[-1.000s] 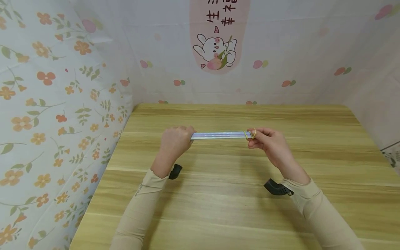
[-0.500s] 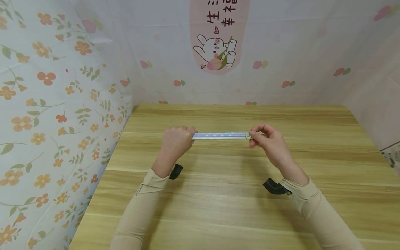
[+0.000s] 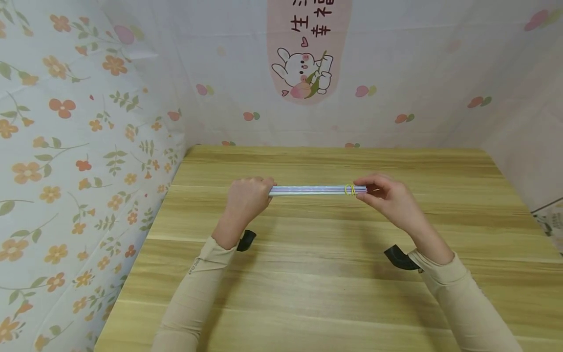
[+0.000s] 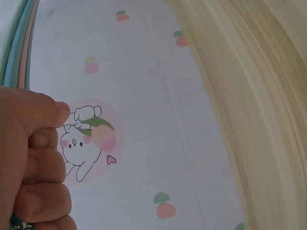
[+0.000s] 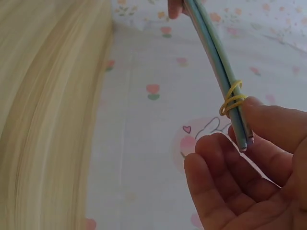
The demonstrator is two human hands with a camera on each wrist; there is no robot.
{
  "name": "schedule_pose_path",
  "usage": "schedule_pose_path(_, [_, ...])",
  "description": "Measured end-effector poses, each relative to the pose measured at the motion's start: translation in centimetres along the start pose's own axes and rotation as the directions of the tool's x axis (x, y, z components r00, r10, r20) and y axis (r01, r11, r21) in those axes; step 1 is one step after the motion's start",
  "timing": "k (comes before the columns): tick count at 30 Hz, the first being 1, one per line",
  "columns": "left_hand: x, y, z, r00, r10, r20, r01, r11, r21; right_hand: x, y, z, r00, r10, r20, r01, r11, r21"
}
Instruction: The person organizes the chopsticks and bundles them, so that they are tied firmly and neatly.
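A bundle of thin pastel sticks (image 3: 308, 190) in blue, lilac and pale green is held level above the table. My left hand (image 3: 248, 200) grips its left end, fingers curled round it; in the left wrist view the curled fingers (image 4: 43, 167) lie below the sticks (image 4: 18, 48). A yellow rubber band (image 3: 350, 189) is looped round the bundle near its right end. My right hand (image 3: 391, 200) has its thumb and a finger on either side of that end, pinching it. In the right wrist view the thumb lies close by the rubber band (image 5: 233, 99), the other fingers loosely bent.
Below the hands is a wood-grain table (image 3: 308, 274). A white cloth with a rabbit print (image 3: 303, 73) hangs behind it, and a flowered cloth (image 3: 66, 171) on the left. Black wrist mounts (image 3: 401, 257) stick out under both sleeves.
My right hand has shifted right, from the rubber band to the tip of the bundle. The band, earlier between its fingers, now sits round the sticks. My left hand stays nearly still.
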State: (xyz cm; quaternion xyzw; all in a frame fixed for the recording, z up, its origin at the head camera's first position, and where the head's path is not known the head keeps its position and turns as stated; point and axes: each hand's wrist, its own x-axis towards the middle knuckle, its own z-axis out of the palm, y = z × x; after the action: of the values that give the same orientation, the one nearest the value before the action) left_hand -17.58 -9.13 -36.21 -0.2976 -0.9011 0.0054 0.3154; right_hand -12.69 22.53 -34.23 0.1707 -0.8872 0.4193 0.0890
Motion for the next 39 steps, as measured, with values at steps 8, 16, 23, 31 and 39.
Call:
schedule_pose_path(8, [0.0, 0.1, -0.3, 1.0, -0.007, 0.022, 0.007, 1.0, -0.001, 0.3, -0.4, 0.2, 0.996, -0.086, 0.003, 0.086, 0.984, -0.155])
schedule_pose_path(16, [0.0, 0.2, -0.2, 1.0, -0.017, 0.025, 0.017, 1.0, -0.011, 0.6, -0.4, 0.4, 0.992, -0.126, 0.008, 0.125, 0.979, -0.16])
schedule_pose_path(23, [0.1, 0.2, -0.4, 0.998, -0.028, 0.048, 0.03, 0.999, -0.03, 0.8, -0.2, 0.6, 0.982, -0.186, -0.015, 0.181, 0.969, -0.166])
schedule_pose_path(31, [0.1, 0.2, -0.3, 0.998, -0.036, 0.051, 0.037, 0.999, -0.029, 0.8, 0.1, 0.8, 0.975, -0.217, -0.044, 0.207, 0.965, -0.163])
schedule_pose_path(39, [0.2, 0.2, -0.2, 0.998, -0.023, 0.062, 0.025, 0.999, -0.028, 0.6, 0.5, 1.5, 0.971, -0.227, -0.075, 0.214, 0.966, -0.143])
